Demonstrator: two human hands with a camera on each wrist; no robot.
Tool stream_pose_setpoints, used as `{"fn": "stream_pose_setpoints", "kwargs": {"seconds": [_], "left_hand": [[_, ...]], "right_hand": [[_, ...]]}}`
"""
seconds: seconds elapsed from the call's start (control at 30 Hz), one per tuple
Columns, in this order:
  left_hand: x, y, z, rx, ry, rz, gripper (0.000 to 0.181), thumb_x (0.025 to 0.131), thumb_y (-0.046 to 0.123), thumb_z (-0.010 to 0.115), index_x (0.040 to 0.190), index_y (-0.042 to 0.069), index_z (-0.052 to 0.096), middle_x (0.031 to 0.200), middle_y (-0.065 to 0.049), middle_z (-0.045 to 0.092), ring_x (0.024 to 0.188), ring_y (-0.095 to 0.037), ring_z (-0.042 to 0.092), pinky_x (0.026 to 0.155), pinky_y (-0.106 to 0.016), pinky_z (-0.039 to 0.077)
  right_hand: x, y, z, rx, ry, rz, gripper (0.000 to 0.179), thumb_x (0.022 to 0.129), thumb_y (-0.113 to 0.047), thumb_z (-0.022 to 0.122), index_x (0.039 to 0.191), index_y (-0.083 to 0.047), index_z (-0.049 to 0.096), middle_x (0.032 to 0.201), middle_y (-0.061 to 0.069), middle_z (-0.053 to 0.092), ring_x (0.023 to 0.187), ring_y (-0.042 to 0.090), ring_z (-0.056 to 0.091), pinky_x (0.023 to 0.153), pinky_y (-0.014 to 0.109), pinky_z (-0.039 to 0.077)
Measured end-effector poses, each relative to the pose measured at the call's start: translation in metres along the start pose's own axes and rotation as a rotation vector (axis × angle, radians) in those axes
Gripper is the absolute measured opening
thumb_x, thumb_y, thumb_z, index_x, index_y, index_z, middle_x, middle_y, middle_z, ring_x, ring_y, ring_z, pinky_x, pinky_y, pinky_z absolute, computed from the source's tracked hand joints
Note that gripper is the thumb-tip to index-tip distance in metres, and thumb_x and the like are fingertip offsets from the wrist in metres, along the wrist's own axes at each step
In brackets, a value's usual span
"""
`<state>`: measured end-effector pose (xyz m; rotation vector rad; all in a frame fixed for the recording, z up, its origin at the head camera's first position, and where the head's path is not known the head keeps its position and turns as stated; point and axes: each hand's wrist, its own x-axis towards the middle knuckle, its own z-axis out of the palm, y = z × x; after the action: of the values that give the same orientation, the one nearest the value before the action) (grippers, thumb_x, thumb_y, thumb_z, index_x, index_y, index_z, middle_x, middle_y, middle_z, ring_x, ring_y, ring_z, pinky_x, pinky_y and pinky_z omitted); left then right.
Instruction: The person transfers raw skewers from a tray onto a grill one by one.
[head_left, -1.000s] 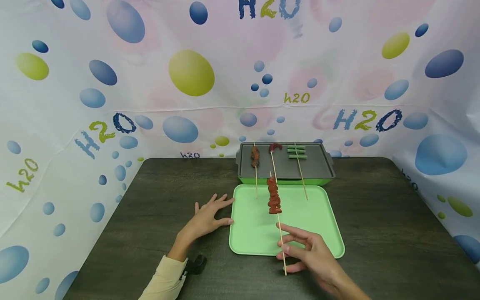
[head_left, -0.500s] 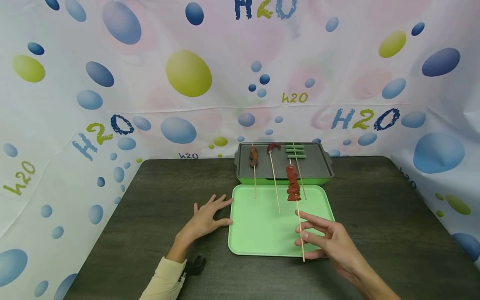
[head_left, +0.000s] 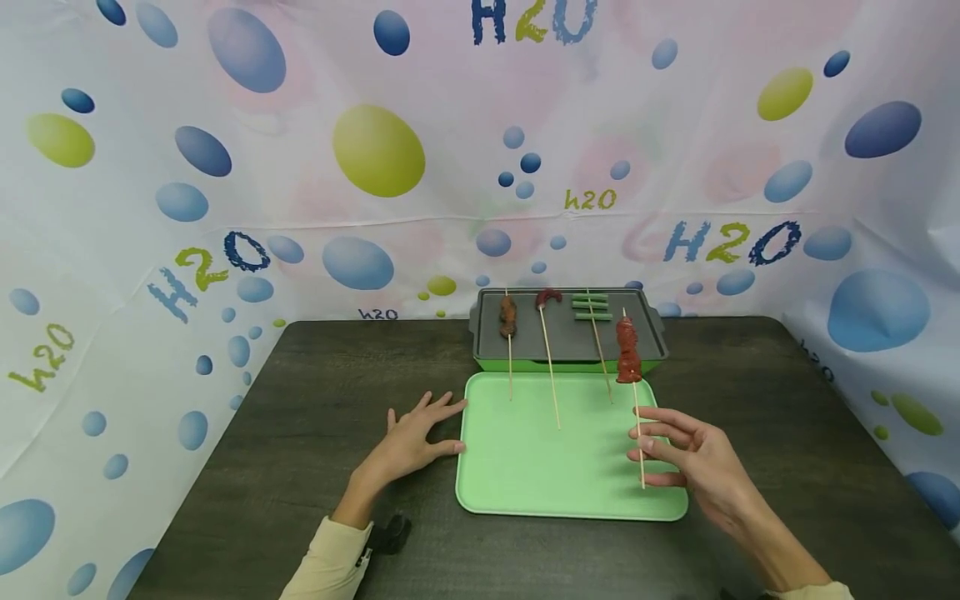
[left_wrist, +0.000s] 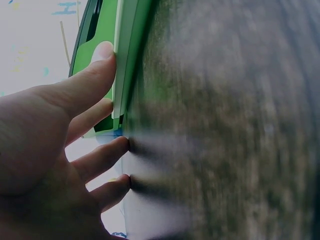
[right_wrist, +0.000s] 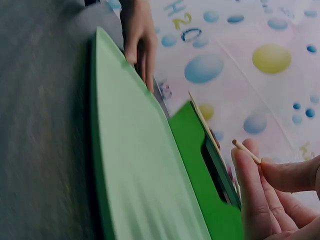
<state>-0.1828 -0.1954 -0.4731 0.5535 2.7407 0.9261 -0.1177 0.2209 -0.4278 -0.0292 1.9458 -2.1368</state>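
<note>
My right hand (head_left: 701, 458) pinches the wooden stick of a skewer with red folded meat (head_left: 628, 350), held up over the right side of the light green tray (head_left: 540, 467). In the right wrist view the stick's blunt end (right_wrist: 242, 147) pokes out between thumb and fingers. My left hand (head_left: 408, 442) lies with fingers spread at the tray's left edge, and its thumb and a finger touch the rim in the left wrist view. Behind the tray, the grey grill plate (head_left: 491, 346) bears a brown meat skewer (head_left: 508, 315), a dark red curled skewer (head_left: 550, 296) and a green vegetable skewer (head_left: 591, 305).
The grill plate sits on a green base (head_left: 510, 366) against the patterned backdrop (head_left: 450, 167). Sticks of the skewers on it jut forward over the tray. Dark wood table (head_left: 337, 358) surface extends to both sides.
My right hand has carried the red meat skewer rightward and farther back, from the tray's middle to its right side. The left hand has stayed at the tray's edge.
</note>
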Motion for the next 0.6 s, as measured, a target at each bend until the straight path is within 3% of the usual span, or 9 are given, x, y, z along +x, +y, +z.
{"fn": "stream_pose_setpoints", "kwargs": {"seconds": [0.27, 0.6], "left_hand": [[0.000, 0.001, -0.001, -0.004, -0.008, 0.002, 0.071, 0.093, 0.040, 0.075, 0.156, 0.021, 0.049, 0.164, -0.013, 0.034, 0.155, -0.041, 0.016, 0.104, -0.085, -0.005], [0.000, 0.002, -0.001, 0.001, -0.007, 0.002, 0.072, 0.092, 0.040, 0.075, 0.156, 0.021, 0.049, 0.164, -0.014, 0.034, 0.154, -0.042, 0.016, 0.104, -0.085, -0.005]], "right_hand": [[0.018, -0.003, -0.026, 0.037, 0.032, -0.003, 0.030, 0.099, -0.006, 0.069, 0.128, -0.015, 0.069, 0.112, 0.003, 0.077, 0.095, 0.020, 0.076, 0.073, 0.038, 0.062], [0.053, -0.007, -0.043, 0.002, 0.093, 0.017, 0.055, 0.100, -0.011, 0.069, 0.149, 0.004, 0.049, 0.109, -0.005, 0.077, 0.095, 0.015, 0.076, 0.075, 0.033, 0.062]]}}
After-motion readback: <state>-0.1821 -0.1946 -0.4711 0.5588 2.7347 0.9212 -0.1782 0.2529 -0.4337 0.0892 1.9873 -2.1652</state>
